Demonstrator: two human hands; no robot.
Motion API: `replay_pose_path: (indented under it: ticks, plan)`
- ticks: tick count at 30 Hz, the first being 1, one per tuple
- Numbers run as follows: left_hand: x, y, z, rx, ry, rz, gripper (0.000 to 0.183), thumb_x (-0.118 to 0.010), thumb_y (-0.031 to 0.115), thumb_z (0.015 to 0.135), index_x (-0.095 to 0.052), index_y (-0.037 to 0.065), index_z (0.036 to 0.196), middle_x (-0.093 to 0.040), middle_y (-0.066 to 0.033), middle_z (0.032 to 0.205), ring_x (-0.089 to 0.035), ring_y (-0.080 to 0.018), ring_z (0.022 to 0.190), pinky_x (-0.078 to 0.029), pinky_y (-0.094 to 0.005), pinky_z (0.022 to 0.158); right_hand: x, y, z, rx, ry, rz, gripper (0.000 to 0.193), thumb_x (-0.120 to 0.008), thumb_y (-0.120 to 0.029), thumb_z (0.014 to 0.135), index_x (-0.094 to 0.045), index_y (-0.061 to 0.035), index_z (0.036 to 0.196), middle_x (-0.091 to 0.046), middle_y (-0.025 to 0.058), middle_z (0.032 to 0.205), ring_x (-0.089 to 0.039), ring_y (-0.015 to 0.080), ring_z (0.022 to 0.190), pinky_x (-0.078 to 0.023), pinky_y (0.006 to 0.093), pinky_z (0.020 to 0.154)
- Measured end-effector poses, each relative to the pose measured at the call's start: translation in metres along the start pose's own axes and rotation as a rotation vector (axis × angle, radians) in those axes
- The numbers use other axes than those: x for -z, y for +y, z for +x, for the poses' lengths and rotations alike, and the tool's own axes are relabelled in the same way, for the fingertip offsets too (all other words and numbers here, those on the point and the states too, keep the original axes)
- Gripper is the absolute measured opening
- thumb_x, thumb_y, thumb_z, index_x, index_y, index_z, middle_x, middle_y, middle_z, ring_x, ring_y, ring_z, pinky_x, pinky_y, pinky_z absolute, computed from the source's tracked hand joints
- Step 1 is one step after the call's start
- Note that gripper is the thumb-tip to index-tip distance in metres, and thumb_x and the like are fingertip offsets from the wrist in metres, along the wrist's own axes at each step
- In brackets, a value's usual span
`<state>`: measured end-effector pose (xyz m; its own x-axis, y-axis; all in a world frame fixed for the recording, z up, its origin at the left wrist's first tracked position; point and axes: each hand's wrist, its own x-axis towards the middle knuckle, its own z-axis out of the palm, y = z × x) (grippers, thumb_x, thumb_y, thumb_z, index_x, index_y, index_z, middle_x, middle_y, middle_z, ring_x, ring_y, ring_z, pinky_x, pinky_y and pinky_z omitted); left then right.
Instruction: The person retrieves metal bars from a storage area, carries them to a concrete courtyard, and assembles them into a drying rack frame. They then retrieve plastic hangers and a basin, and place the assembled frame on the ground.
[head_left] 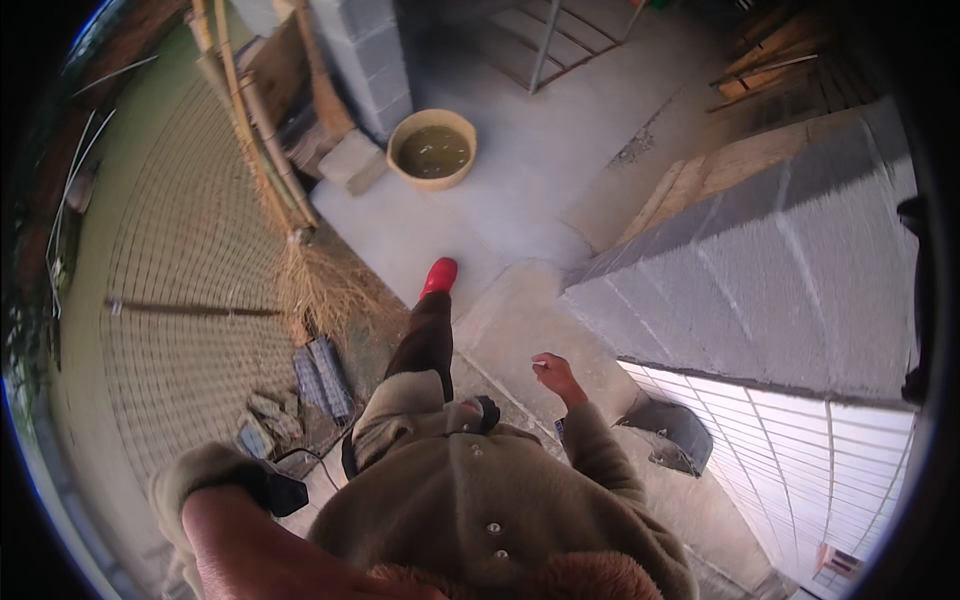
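Observation:
My left hand (265,550) is raised close to the view at the lower left, with its fingers hidden. A black device (285,492) sits at its wrist by the tan cuff. Out in front of my coat (455,490), my right hand (558,377) is closed, and a small whitish thing shows at its fingers, too small to name. One foot in a red shoe (440,273) is stretched forward on the concrete. Beyond it stands a tan basin (433,183) holding murky liquid.
A twig broom (335,280) leans at left beside mesh (190,240) and a folded plaid umbrella (322,378). A block (352,163) lies near the basin. Right are a rough grey wall (760,270), white tiles (790,460) and a grey container (688,432). Planks (770,65) lie far right.

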<state>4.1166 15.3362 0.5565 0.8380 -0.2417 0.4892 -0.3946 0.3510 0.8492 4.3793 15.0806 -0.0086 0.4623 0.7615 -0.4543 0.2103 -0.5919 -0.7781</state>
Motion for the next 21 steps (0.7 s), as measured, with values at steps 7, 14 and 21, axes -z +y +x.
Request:
replay_pose_path:
  ticks: [7,14,21]
  plan:
    - [0.284,0.043,0.095,-0.117,-0.163,-0.177,0.040,-0.056,0.025,0.093,-0.057,-0.012,0.107,-0.051,-0.0332,0.109,-0.056,-0.0457,0.095,-0.048,-0.0517,0.079,0.081,-0.099,0.156,-0.222,-0.019,-0.045,0.022,-0.062,-0.018,0.080,-0.066,-0.0064,0.099,-0.066,0.0110,0.069,-0.066,0.0185,0.060,-0.053,0.0328,0.060]
    - [0.455,0.083,0.233,-0.105,-0.396,-0.279,0.047,-0.060,0.033,0.090,-0.057,-0.010,0.110,-0.052,-0.0298,0.114,-0.057,-0.0416,0.099,-0.048,-0.0530,0.083,0.194,-0.228,0.246,-0.224,0.181,-0.007,0.025,-0.062,-0.017,0.081,-0.066,-0.0047,0.103,-0.065,0.0111,0.065,-0.065,0.0192,0.059,-0.052,0.0337,0.058]
    - [0.585,0.036,0.378,-0.128,-0.606,-0.254,0.054,-0.064,0.038,0.087,-0.056,-0.009,0.113,-0.053,-0.0270,0.118,-0.058,-0.0376,0.103,-0.047,-0.0551,0.085,0.302,-0.210,0.356,-0.110,0.217,-0.153,0.024,-0.064,-0.021,0.082,-0.067,-0.0041,0.099,-0.067,0.0126,0.069,-0.067,0.0193,0.062,-0.054,0.0345,0.061]
